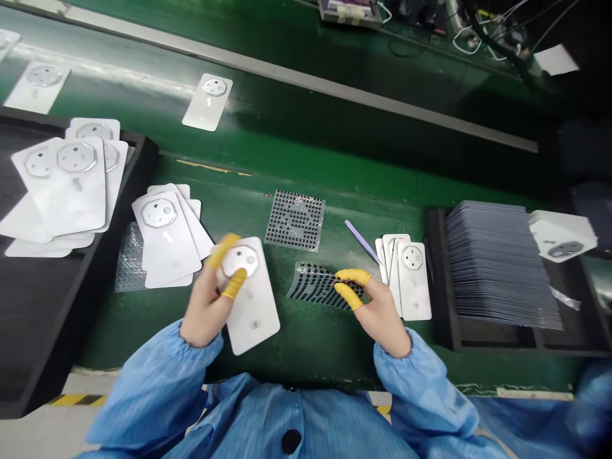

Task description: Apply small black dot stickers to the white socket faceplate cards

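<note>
Work surface, green (315,350): carried near the middle of its near edge, one white panel (255,306) with an octagonal ring at its upper end. Gripped at its upper left corner by the left hand (208,303), the thumb laid on the face by the ring; the remaining fingers are hidden. Whether the panel's lower end is rested on the surface cannot be told.

Dotted sheet (308,287), clear with black dots, one: pinched at its right end between thumb and forefinger of the right hand (381,312), bent upward, just right of the panel. Yellow covers are worn on both thumbs and forefingers.

Second dotted sheet (295,220), one: laid flat beyond the first, farther from the near edge.

Purple tool (362,241), slim, one: set aslant, its lower end beside a small panel stack (415,287), placed near the left wall of the black right-hand tray (444,338). Grey sheets (497,268), closely ranked: held in that tray.

Panel pile (169,248), fanned: stacked partly over bubble wrap (128,271), near the right edge of the black left-hand tray (33,312).
</note>
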Tool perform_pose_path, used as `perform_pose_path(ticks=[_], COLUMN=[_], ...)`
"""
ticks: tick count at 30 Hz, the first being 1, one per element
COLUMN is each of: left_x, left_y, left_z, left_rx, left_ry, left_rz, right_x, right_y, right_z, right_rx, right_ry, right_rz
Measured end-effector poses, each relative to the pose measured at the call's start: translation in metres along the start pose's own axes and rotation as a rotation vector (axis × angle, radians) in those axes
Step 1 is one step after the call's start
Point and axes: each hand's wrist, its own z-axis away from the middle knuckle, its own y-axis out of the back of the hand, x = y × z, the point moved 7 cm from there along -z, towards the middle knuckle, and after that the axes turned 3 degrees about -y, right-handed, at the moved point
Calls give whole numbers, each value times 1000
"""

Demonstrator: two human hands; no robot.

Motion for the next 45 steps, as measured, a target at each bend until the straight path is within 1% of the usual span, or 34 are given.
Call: perform_pose_path(ticks=[1, 3, 4, 5, 6, 7, 9, 10, 12, 14, 16, 19, 22, 24, 26, 29, 31, 33, 35, 37, 38, 40, 41, 42, 43, 44, 45], left_x=[2, 4, 7, 11, 13, 15, 17, 17, 17, 17, 17, 18, 18, 17, 15, 12, 11, 9, 7, 3, 2, 3, 7, 13, 20, 28, 36], left_y=[-13, -43, -56, -67, -74, -78, -81, -81, -80, -79, -81, -82, -79, -75, -72, -71, -71, -67, -53, -28, -13, 18, 28, 34, 33, 27, 17], left_z=[2, 12, 17, 22, 26, 28, 30, 31, 32, 33, 34, 34, 31, 29, 26, 23, 20, 14, 6, -2, -5, -5, -3, 1, 6, 10, 15], left_rx=[-103, -311, -394, -446, -466, -467, -436, -425, -423, -431, -444, -452, -426, -405, -383, -363, -374, -401, -413, -380, -336, -200, -134, -85, -56, -57, -77], left_ry=[3, 85, 121, 145, 161, 170, 171, 168, 155, 135, 111, 66, -5, -54, -91, -114, -112, -102, -86, -62, -46, -14, -2, 9, 19, 30, 41], left_rz=[2, 160, 236, 288, 313, 313, 284, 268, 233, 195, 157, 82, -37, -117, -185, -251, -263, -249, -223, -212, -213, -174, -127, -64, 5, 67, 105], right_x=[-4, -11, -14, -18, -23, -29, -45, -52, -63, -67, -68, -62, -55, -48, -39, -24, -18, -13, -8, -3, -2, -3, -8, -15, -24, -36, -50], right_y=[2, 1, -2, -5, -7, -9, -13, -17, -29, -37, -41, -44, -49, -54, -59, -68, -73, -75, -74, -71, -68, -61, -56, -51, -45, -39, -34], right_z=[-5, -12, -14, -16, -16, -14, -7, -2, 6, 12, 13, 11, 11, 12, 10, 4, 1, 0, -1, 1, 3, 5, 5, 5, 5, 5, 5], right_rx=[-42, -140, -181, -195, -174, -120, 8, 38, 10, -36, -49, -68, -60, -50, -33, 5, 28, 48, 65, 71, 69, 69, 76, 92, 119, 152, 185], right_ry=[-22, -32, -19, 11, 61, 134, 313, 400, 544, 636, 680, 692, 731, 728, 648, 469, 387, 352, 344, 359, 370, 393, 405, 419, 438, 462, 487], right_rz=[-31, -56, -40, -2, 54, 120, 238, 280, 329, 348, 351, 360, 366, 313, 199, 69, 59, 78, 104, 133, 143, 177, 199, 220, 237, 248, 253])
